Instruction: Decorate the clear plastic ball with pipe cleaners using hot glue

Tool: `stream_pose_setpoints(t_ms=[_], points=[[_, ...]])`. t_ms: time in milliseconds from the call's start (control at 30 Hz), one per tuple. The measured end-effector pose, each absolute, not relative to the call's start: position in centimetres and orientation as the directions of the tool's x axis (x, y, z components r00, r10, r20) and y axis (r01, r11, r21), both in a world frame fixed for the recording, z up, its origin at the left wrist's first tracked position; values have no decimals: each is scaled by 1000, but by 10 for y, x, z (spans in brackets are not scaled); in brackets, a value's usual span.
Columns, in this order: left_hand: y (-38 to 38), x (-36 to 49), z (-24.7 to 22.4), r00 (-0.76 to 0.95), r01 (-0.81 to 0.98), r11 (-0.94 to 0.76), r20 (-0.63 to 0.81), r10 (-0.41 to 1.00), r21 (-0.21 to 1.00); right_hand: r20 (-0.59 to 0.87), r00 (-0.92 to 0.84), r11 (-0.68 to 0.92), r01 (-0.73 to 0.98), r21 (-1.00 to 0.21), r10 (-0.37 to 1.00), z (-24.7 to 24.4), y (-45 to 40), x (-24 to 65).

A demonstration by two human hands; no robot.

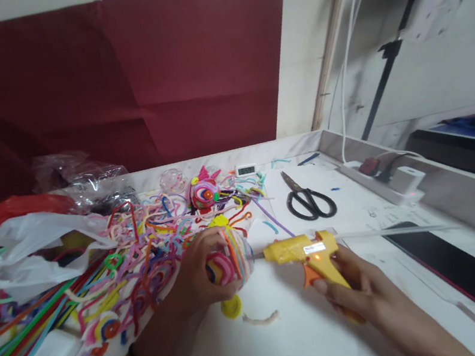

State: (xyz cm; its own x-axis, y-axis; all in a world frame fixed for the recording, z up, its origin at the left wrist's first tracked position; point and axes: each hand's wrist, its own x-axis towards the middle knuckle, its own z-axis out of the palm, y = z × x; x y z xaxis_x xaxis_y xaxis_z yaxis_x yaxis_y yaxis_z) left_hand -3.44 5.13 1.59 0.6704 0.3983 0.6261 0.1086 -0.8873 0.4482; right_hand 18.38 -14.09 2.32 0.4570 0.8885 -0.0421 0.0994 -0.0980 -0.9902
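My left hand (202, 269) is wrapped round a ball covered in coloured pipe cleaners (242, 256), with pink, orange and white stripes. In my right hand (356, 289) is a yellow hot glue gun (301, 249) with an orange trigger and a small glowing light. Its nozzle points left and is at the ball's right side; I cannot tell whether it touches. A clear glue stick (365, 234) sticks out from the gun's back. Below the ball are a yellow disc (231, 306) and a short cream pipe cleaner piece (262, 320) on white paper.
Loose pipe cleaners (146, 230) pile up at left, beside a white plastic bag (40, 253). Behind the ball stands a finished-looking colourful figure (204, 192). Black-handled scissors (309, 199) lie at the back, near a small digital display (246, 170). A power strip (384, 181) and black slab (473, 278) are at right.
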Motion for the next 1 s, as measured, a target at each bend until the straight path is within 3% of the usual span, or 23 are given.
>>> stream_pose_setpoints(t_ms=[167,267,367,433,467,533,600,767,1000], points=[[53,-35,11,652,106,-891,646,397,441,-45,413,-121,160,-980,910,3,-132,216],[54,-35,10,655,99,-897,651,385,431,-11,385,-155,346,-925,923,-11,-130,231],[53,-35,12,665,116,-899,640,386,421,207,434,-186,703,-686,877,-9,-131,232],[52,-35,15,671,128,-904,636,381,407,424,425,-169,837,-520,800,0,-131,221],[52,-35,15,672,128,-909,640,373,396,500,394,-114,859,-499,771,5,-130,211],[52,-36,16,671,127,-919,650,358,374,518,291,68,821,-567,804,13,-123,186],[52,-36,15,671,133,-925,654,349,357,494,232,146,777,-613,838,17,-112,161],[51,-35,14,672,149,-926,652,352,346,519,192,225,739,-635,833,16,-85,125],[50,-34,13,677,161,-919,638,367,359,498,189,202,752,-628,846,15,-77,126]])
